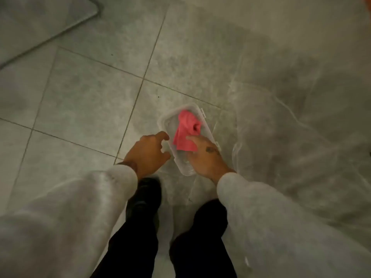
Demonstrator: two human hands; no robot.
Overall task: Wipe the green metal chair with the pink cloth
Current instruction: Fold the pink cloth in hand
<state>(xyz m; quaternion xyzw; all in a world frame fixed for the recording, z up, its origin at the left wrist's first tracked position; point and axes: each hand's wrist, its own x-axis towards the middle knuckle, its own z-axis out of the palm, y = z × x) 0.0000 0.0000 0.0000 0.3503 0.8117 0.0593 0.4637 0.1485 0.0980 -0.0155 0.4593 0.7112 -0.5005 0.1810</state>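
A pink cloth (185, 130) lies crumpled inside a clear plastic container (163, 118) that sits on the tiled floor. My right hand (204, 157) reaches into the container, its fingers curled on the near end of the cloth. My left hand (145, 152) is at the container's left rim, with forefinger and thumb curved round that edge. At the top left corner a blurred greenish mesh seat with a dark frame shows, the green metal chair (42, 25), well away from both hands.
Grey floor tiles (86, 101) with dark grout lines fill the view. My dark trouser legs and a black shoe (146, 195) stand just below the container. The floor to the right looks streaked and glossy.
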